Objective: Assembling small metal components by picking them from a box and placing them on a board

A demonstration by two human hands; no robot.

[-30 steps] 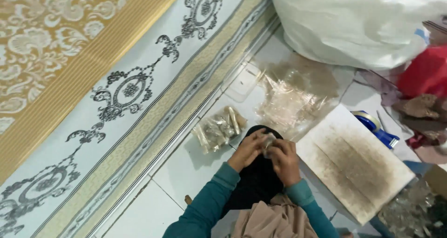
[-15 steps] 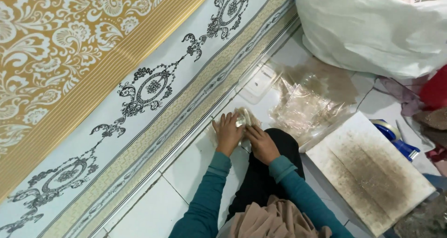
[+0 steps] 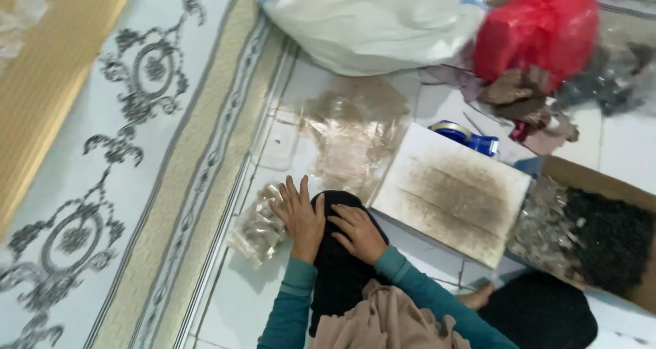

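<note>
Both hands lie flat with fingers spread, gripping nothing: the left hand (image 3: pixel 301 216) beside a crinkled clear packet pile (image 3: pixel 258 227), the right hand (image 3: pixel 357 231) on black knitted cloth (image 3: pixel 342 274). A stained white board (image 3: pixel 452 193) lies just beside them.

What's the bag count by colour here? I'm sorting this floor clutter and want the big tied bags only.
White bag: 1
Red bag: 1
Total: 2
The left hand rests by a small clear packet, not counted; the right hand lies on the dark lap.
</note>
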